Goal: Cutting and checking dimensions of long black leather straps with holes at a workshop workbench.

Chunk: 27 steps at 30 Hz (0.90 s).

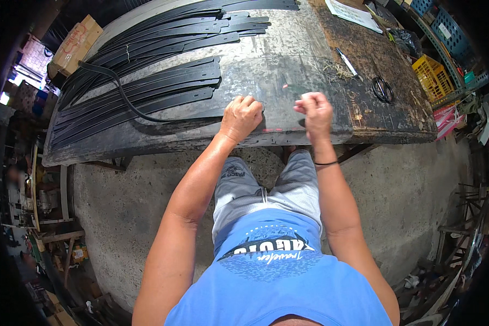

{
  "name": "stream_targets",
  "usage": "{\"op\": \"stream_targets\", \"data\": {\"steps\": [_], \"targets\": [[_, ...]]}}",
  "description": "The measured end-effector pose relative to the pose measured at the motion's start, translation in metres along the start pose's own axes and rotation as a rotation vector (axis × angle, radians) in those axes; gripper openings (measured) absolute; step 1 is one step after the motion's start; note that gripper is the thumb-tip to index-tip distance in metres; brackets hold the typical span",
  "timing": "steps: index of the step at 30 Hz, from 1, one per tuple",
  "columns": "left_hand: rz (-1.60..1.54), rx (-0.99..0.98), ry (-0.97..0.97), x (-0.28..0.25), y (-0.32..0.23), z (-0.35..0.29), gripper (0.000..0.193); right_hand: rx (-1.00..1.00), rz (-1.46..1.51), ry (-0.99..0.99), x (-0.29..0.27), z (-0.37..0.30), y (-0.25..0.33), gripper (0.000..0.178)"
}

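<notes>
My left hand (pixel 241 117) is closed on the end of a black belt strap (pixel 163 119) at the table's near edge. From there the strap runs left and curls up over the other straps. Just to the right, my right hand (pixel 315 110) hovers above the table with fingers curled together in a pinch; whatever is between them, if anything, is too small to make out. Left of my hands lies a fanned row of black belt straps (pixel 185 87), their rounded ends toward me and to the right. Behind it spreads a larger pile of black straps (pixel 163 41).
The worn table (pixel 288 49) has a rough brown board at its right, bearing scissors (pixel 382 90), a white pen-like tool (pixel 349 62) and paper (pixel 354 14). A cardboard box (pixel 77 44) stands at the far left. A yellow crate (pixel 432 77) sits beyond the right edge.
</notes>
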<state>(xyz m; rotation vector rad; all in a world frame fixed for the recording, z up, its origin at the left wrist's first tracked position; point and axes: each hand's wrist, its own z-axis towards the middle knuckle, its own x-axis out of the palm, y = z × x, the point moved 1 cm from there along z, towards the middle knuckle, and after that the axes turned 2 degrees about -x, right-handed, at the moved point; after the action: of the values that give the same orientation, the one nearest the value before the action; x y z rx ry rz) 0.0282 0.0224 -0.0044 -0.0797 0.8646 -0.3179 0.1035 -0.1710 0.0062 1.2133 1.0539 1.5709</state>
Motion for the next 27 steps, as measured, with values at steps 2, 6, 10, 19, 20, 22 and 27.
{"op": "stream_targets", "data": {"steps": [2,6,10,19,20,22,27], "targets": [[0.006,-0.024,0.001,-0.001,0.0,0.0,0.009,-0.173,-0.271,0.049,0.013,-0.007,-0.012,0.011],[-0.034,-0.034,-0.021,-0.003,0.0,0.001,0.009,-0.347,-0.537,0.2,0.024,-0.018,-0.005,0.01],[-0.062,-0.038,-0.021,-0.002,0.001,0.002,0.009,-0.427,-0.578,0.254,0.024,-0.017,-0.005,0.009],[-0.083,-0.051,-0.012,-0.002,0.002,0.002,0.009,-0.398,-0.606,0.277,0.024,-0.018,-0.01,0.008],[-0.084,-0.051,-0.012,-0.002,0.002,0.002,0.009,-0.41,-0.603,0.271,0.024,-0.018,-0.012,0.008],[-0.075,-0.042,-0.022,-0.001,0.001,0.002,0.009,-0.422,-0.6,0.265,0.024,-0.018,-0.014,0.008],[-0.076,-0.042,-0.036,-0.001,0.002,0.001,0.008,-0.421,-0.616,0.282,0.024,-0.017,-0.013,0.008]]}}
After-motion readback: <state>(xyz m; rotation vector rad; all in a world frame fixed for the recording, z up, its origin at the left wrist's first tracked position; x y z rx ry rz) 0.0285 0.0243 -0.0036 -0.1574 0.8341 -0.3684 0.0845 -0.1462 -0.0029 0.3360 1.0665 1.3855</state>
